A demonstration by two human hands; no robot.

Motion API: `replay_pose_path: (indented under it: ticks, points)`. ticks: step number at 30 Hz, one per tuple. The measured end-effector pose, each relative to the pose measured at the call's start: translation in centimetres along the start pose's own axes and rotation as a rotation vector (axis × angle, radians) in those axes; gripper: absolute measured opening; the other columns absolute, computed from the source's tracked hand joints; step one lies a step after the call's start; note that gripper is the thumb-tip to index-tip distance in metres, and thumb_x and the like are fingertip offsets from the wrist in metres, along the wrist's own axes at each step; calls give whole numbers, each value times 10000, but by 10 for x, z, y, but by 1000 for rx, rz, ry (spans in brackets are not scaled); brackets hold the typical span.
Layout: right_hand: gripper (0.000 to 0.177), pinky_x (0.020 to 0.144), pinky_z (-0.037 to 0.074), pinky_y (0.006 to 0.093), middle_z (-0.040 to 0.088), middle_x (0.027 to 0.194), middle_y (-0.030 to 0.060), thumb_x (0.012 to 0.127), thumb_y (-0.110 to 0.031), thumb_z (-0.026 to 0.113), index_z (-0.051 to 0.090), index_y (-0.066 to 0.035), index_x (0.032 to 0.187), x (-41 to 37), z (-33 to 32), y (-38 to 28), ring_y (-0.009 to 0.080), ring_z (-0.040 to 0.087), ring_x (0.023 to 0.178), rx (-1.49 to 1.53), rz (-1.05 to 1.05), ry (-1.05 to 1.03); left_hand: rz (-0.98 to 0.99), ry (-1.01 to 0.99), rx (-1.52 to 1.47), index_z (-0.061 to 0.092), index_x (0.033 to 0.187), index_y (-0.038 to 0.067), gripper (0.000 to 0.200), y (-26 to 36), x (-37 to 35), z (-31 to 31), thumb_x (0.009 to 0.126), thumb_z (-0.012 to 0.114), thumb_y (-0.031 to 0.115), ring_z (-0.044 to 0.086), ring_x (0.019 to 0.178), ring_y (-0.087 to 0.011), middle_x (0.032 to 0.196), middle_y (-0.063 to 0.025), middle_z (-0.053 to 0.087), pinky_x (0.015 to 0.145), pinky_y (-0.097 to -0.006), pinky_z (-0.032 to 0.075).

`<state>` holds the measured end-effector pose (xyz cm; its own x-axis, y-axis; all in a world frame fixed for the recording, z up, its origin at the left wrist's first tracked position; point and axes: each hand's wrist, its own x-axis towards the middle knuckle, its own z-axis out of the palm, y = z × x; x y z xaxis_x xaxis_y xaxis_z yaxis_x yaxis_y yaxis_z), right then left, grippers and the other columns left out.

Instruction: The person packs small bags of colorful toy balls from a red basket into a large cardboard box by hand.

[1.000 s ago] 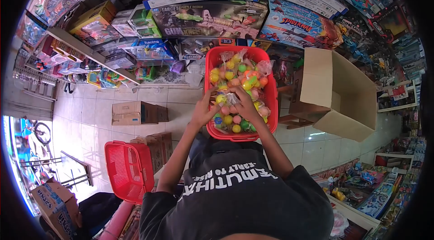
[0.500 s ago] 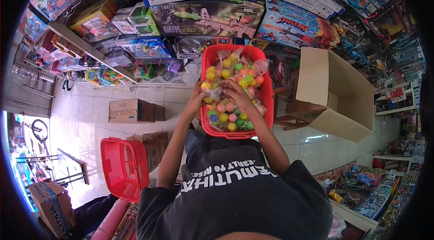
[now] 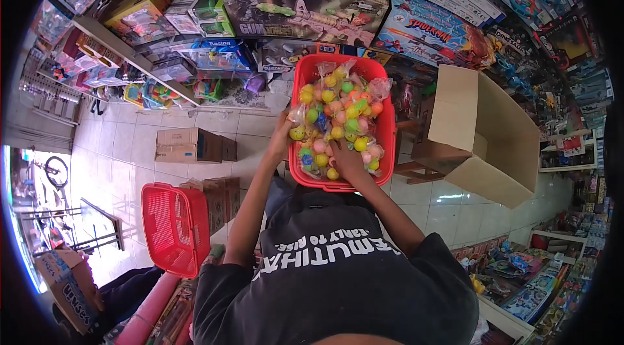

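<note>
A red plastic basket stands in front of my body, filled with clear plastic bags of coloured balls. My left hand is at the basket's left rim, its fingers closed on the edge of a clear bag with a yellow ball in it. My right hand reaches down among the bags in the lower middle of the basket. Its fingertips are partly hidden by the balls, so its grip cannot be made out.
An open cardboard box stands right of the basket. At left are a closed carton and an empty red basket. Shelves of boxed toys run along the far side. Toy packets lie at lower right.
My right hand has moved from the upper middle of the basket down toward my body. My left hand stays near the left rim. The view has shifted slightly.
</note>
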<state>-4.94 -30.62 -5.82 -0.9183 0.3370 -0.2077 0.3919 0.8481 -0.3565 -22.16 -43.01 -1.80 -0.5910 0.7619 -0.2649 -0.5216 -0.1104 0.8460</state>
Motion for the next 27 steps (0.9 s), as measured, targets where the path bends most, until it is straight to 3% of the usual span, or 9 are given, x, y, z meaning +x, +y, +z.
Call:
replay_pose_path:
  ticks: [5, 10, 12, 18, 21, 23, 25, 26, 27]
  points:
    - [588, 637, 505, 446, 459, 1137, 175, 744, -278, 658, 390, -99, 1237, 10, -14, -9, 372, 595, 818, -15, 1, -68, 47, 59, 110, 368, 1215, 59, 392, -5, 3, 3, 842, 433, 164, 552, 867, -178, 1047, -93, 499, 710, -330, 506]
    - [480, 667, 490, 485, 523, 989, 192, 777, -322, 625, 446, -103, 1165, 24, -3, 0, 393, 589, 815, 72, -53, 23, 164, 72, 240, 376, 1201, 35, 381, -20, -4, -2, 850, 435, 172, 549, 863, -168, 1047, -95, 502, 703, -321, 503]
    - [391, 680, 482, 478, 532, 951, 184, 790, -306, 611, 478, -99, 1095, 24, -2, 1, 397, 579, 823, 116, -29, 29, 155, 88, 209, 358, 1222, -13, 433, -13, -6, 5, 839, 463, 161, 487, 1017, -174, 1133, -125, 481, 880, -290, 406]
    - [256, 669, 454, 441, 522, 931, 170, 780, -180, 622, 509, -41, 962, 15, 12, 14, 371, 561, 777, 514, -169, 260, 213, 87, 138, 370, 1204, -2, 411, -12, -11, 8, 827, 468, 129, 489, 1005, -173, 1102, -118, 490, 875, -288, 407]
    - [236, 617, 445, 382, 509, 863, 150, 762, -130, 629, 501, -13, 921, -1, -13, 5, 305, 562, 700, 581, -244, 354, 278, 82, 136, 355, 1206, 24, 387, -22, -19, 5, 834, 409, 117, 514, 984, -183, 1104, -103, 475, 819, -312, 459]
    - [212, 566, 443, 320, 523, 814, 105, 773, -122, 629, 497, -16, 901, -17, -32, -3, 210, 591, 634, 852, -134, 240, 272, 100, 114, 354, 1207, 24, 393, -22, -35, 13, 827, 406, 106, 513, 996, -185, 1115, -102, 469, 842, -316, 452]
    - [188, 545, 421, 298, 520, 782, 81, 777, -107, 617, 506, -25, 905, -31, -41, -5, 184, 543, 592, 837, -122, 264, 263, 112, 94, 353, 1209, 24, 399, -25, -47, 18, 820, 403, 95, 511, 1007, -186, 1125, -102, 464, 865, -320, 445]
    - [166, 524, 399, 277, 516, 751, 57, 782, -93, 605, 515, -33, 909, -38, -42, -5, 157, 496, 550, 828, -102, 284, 250, 111, 42, 358, 1220, 16, 424, -30, -52, 18, 814, 446, 102, 483, 1042, -183, 1144, -102, 460, 903, -303, 401]
    - [184, 533, 415, 272, 534, 771, 64, 779, -106, 622, 507, -41, 908, -45, -41, -3, 156, 558, 598, 824, -60, 264, 236, 110, -10, 363, 1231, 8, 451, -36, -57, 19, 809, 489, 108, 455, 1076, -180, 1163, -102, 456, 942, -285, 356]
